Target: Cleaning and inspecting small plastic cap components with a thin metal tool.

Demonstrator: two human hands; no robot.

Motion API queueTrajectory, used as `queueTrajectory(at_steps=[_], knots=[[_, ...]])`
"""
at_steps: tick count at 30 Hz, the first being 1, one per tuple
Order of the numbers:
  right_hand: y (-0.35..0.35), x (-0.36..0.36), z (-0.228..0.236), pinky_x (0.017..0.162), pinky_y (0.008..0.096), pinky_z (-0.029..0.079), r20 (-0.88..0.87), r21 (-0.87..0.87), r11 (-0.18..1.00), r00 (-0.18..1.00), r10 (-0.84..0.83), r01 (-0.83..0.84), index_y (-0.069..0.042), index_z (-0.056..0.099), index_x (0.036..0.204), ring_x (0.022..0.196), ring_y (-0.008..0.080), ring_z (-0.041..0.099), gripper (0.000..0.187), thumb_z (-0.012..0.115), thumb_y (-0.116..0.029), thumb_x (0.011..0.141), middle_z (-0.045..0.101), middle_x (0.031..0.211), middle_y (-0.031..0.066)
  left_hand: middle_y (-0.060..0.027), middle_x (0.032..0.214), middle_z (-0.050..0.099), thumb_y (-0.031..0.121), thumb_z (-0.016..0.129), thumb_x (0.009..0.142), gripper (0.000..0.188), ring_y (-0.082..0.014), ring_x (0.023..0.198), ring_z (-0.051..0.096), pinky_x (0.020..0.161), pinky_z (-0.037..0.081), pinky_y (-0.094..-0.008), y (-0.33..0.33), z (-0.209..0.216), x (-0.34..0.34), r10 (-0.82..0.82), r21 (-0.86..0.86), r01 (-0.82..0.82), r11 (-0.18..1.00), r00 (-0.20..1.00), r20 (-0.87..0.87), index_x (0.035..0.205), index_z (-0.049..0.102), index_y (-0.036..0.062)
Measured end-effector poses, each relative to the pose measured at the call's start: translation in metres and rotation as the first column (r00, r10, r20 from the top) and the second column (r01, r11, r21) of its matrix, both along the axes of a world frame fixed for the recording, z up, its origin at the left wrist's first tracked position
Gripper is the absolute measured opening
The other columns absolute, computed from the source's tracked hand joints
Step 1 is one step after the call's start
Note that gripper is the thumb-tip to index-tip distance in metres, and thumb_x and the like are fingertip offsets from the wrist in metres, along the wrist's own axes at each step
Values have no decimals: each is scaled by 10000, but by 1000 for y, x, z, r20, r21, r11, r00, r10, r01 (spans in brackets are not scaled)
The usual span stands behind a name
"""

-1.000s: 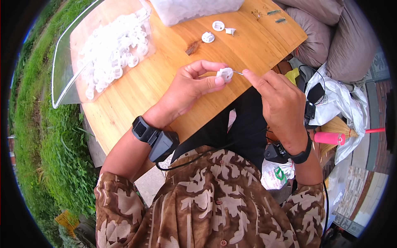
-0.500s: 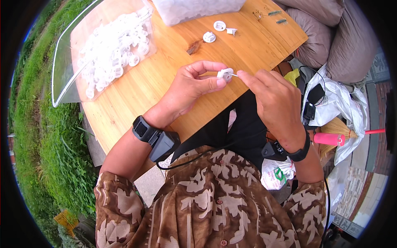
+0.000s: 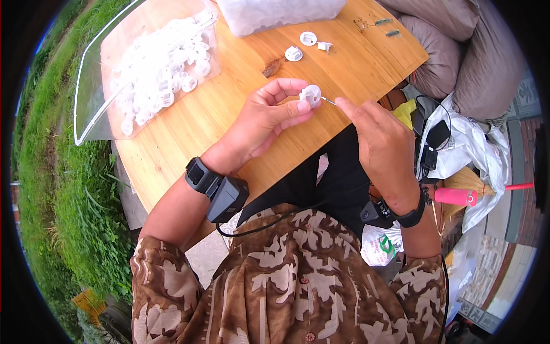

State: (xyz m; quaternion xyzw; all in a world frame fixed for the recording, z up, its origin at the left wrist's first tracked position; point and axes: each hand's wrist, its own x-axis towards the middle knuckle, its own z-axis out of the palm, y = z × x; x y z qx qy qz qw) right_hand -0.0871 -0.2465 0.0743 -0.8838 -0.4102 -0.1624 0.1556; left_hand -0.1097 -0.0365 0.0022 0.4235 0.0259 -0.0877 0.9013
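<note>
My left hand (image 3: 266,117) pinches a small round white plastic part (image 3: 311,93) between thumb and fingers, above the table's near edge. Its disc face, with a raised rim and an opening, is turned partly up. My right hand (image 3: 384,146) is closed around a thin tool with a slim metal shaft (image 3: 329,101); the palm and fingers hide its handle. The shaft points left at the part, its tip at or very near the part's right edge. Farther back on the wood lie loose white pieces: a disc (image 3: 308,38), a round fitting (image 3: 293,54) and a small block-like piece (image 3: 324,47).
A clear bin (image 3: 86,114) at the left holds a heap of white plastic parts. Another translucent tub (image 3: 281,20) stands at the back of the wooden table (image 3: 172,166). Stuffed sacks (image 3: 487,63), a pink cylinder (image 3: 455,196) and white bags are at the right.
The white part has been turned in my left hand, so its disc face shows more. My right hand has shifted slightly right, and the tool's shaft has drawn back from the part.
</note>
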Motion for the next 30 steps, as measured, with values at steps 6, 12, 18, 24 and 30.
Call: queueTrajectory(at_steps=[6,12,18,24,30], knots=[[3,-2,-8,604,370,500,-44,-5,1000,999,6,-6,-58,626,1133,738,255,617,393,563,10,752,549,791,84,-62,1140,615,7,680,852,324,-157,1045,614,906,523,-282,-2,-3,1,12,4,-12,1000,999,30,1153,564,34],[9,-3,-8,584,356,506,-14,-69,998,1000,-8,7,-56,628,1130,745,238,623,392,564,10,749,546,784,80,-65,1091,642,-16,690,835,295,-131,994,622,890,518,-267,-4,-2,-1,35,21,-36,999,998,44,1113,596,18],[15,-9,-8,590,359,509,11,-111,993,999,-46,47,-52,637,1122,726,241,622,376,560,6,759,546,782,76,-79,1073,657,-18,697,828,285,-131,975,629,881,512,-272,-6,-2,3,57,107,-69,992,993,108,1100,617,8],[9,1,-17,580,373,485,-171,121,992,983,66,-45,-50,647,1114,657,259,610,337,564,17,794,582,761,108,-78,1065,666,-4,699,830,273,-139,974,631,879,511,-271,-1,3,-1,71,88,-78,993,994,78,1092,623,6],[1,45,-23,631,361,491,-317,278,952,948,-36,129,-29,665,1087,680,289,618,297,684,-82,796,656,851,162,-106,1177,637,35,656,875,275,-167,1044,626,922,510,-302,36,64,-10,254,306,-418,855,854,455,1146,608,18]])
